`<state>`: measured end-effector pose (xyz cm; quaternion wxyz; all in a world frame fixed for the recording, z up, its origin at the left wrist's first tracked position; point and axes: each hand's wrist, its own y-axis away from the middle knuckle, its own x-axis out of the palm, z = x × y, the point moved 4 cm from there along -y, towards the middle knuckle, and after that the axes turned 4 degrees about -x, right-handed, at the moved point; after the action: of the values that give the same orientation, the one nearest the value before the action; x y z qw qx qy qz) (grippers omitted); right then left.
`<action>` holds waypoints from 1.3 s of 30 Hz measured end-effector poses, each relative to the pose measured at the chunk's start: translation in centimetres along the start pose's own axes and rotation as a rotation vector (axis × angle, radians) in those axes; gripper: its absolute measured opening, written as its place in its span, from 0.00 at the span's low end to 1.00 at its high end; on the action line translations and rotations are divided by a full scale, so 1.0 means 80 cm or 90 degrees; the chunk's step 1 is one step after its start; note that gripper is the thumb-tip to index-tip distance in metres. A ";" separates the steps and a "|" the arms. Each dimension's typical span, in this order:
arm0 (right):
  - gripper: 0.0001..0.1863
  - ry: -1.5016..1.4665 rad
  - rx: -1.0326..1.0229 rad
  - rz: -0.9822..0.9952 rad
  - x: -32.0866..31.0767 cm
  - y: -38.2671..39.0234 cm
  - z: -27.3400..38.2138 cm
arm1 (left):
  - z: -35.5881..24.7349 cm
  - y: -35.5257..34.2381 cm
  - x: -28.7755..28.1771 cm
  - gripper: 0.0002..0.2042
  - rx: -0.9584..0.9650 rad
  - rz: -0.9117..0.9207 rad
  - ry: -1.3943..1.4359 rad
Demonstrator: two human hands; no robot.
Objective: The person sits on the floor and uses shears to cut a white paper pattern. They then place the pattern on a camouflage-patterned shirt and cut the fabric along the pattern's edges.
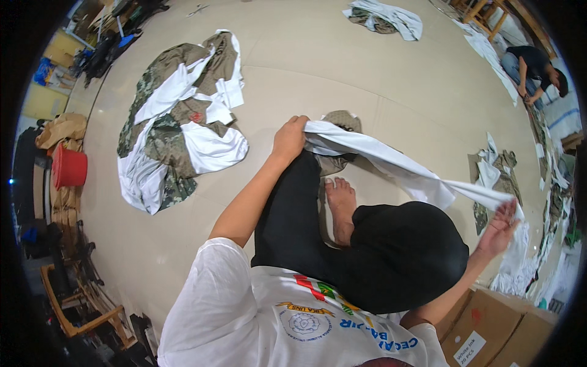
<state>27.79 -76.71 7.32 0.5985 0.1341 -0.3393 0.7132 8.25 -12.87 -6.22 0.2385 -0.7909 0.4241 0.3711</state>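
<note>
My left hand (290,136) grips one end of a long white cloth (382,156) above my left knee. My right hand (499,229) pinches the other end out at the right, so the cloth stretches slanting between them. Beneath the left end lies a tan patterned fabric piece (340,118), partly hidden. My bare foot (340,205) rests on the floor between my black-clad legs. To the left of my left arm lies a big pile of camouflage and white fabric pieces (174,131).
A smaller cloth pile (382,18) lies at the back, another (489,171) at the right. A co-worker (532,76) crouches at the upper right beside strewn fabric. A red bucket (69,165) and wooden frame (79,306) are at the left. Cardboard boxes (507,321) sit at lower right.
</note>
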 end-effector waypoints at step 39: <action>0.24 0.963 -0.632 0.149 0.316 -0.161 0.040 | -0.108 -0.072 -0.436 0.28 0.384 -0.498 -0.112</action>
<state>32.99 -58.80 28.91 0.5742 -0.6775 -0.1361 0.4390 3.73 1.39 26.94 0.6127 -0.7521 0.1627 0.1804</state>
